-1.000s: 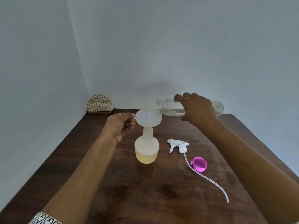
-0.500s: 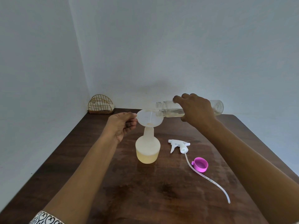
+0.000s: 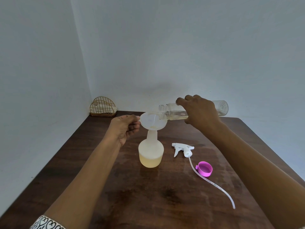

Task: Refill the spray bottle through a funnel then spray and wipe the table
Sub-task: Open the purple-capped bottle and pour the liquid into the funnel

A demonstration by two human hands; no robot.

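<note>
A translucent white spray bottle (image 3: 151,152) stands upright on the dark wooden table (image 3: 148,204), its lower part filled with pale yellow liquid. A white funnel (image 3: 152,121) sits in its neck. My left hand (image 3: 126,128) pinches the funnel's tab at its left rim. My right hand (image 3: 200,111) grips a clear bottle (image 3: 168,111) held almost level, mouth over the funnel, and a thin stream runs from it into the funnel. A little yellowish liquid lies along the clear bottle's lower side.
The white trigger sprayer head (image 3: 182,148) with its long clear tube (image 3: 212,183) lies right of the spray bottle. A pink cap (image 3: 204,168) lies beside the tube. A gold wire napkin holder (image 3: 103,107) stands in the far left corner against the wall.
The clear bottle's mouth has come lower over the funnel and a thin stream now runs out. Less liquid lies in the clear bottle. My left hand has kept its hold.
</note>
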